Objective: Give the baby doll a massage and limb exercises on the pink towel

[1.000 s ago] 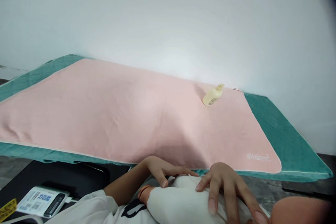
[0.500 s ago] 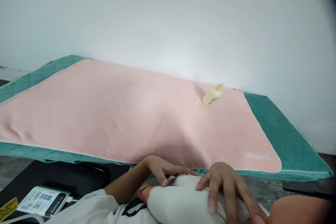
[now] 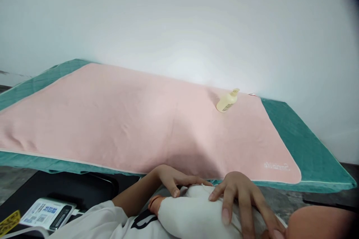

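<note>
A baby doll in white clothes (image 3: 193, 213) lies across my lap or chest at the bottom of the view. Its smooth orange-tan hand (image 3: 156, 204) points left, and its rounded head (image 3: 319, 222) is at the lower right, partly cut off. My left hand (image 3: 179, 181) holds the doll from its far side, thumb and fingers stretched along the cloth. My right hand (image 3: 242, 198) rests over the doll's body with its fingers spread, pressing it against me. The doll's lower parts are out of view.
Ahead stands a teal-covered bed (image 3: 308, 145) with a pink mat (image 3: 134, 119) on it, against a white wall (image 3: 179, 18). A pale yellow pump bottle (image 3: 226, 101) stands on the mat. At lower left, a white-and-black device (image 3: 47, 213) with a cable lies on a black surface (image 3: 84, 190).
</note>
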Demonstrator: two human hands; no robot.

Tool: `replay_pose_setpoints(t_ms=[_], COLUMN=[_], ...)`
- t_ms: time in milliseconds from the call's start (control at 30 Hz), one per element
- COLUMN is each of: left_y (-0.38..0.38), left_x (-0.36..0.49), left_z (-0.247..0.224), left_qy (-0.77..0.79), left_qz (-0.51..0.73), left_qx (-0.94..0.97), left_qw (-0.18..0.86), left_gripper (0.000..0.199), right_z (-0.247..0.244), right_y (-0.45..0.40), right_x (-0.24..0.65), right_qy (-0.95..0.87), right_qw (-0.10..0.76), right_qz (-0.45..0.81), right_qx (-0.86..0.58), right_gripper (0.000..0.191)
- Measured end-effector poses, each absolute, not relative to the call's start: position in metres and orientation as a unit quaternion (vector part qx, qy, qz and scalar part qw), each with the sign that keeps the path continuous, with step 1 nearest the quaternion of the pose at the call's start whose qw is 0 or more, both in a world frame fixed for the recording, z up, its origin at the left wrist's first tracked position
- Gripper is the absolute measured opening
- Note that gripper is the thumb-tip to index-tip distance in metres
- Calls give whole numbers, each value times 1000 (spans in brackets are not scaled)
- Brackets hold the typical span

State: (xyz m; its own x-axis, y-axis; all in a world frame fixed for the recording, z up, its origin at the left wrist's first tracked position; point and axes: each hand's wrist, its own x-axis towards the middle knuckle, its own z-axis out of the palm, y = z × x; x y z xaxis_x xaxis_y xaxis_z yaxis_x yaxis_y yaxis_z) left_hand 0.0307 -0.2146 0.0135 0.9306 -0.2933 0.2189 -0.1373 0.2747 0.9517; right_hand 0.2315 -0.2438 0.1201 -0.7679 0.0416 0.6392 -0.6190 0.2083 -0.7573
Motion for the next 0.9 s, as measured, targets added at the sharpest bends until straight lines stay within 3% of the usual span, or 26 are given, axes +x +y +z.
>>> replay_pose_setpoints(t_ms=[100, 267, 467, 667, 900], left_y=[-215, -218, -217, -214, -214], left_x=[30, 29, 29, 30, 32], left_z=[12, 8, 9, 9, 5], left_qy=[-190, -194, -185, -201, -223], left_qz=[-43, -22, -46, -41, -12], left_qx=[604, 599, 594, 600, 601], left_qw=[773, 777, 782, 773, 768], left_gripper=[116, 112, 119, 116, 110], right_z=[123, 119, 114, 113, 114], right_y=[-241, -242, -242, -241, -241], right_x=[229, 231, 233, 231, 232], right_qy=[-715, -745, -769, -761, -748], right_qw=[292, 221, 279, 256, 327], right_qz=[609, 595, 511, 544, 525], right_qx=[183, 204, 266, 243, 241], right_gripper=[21, 24, 25, 25, 27])
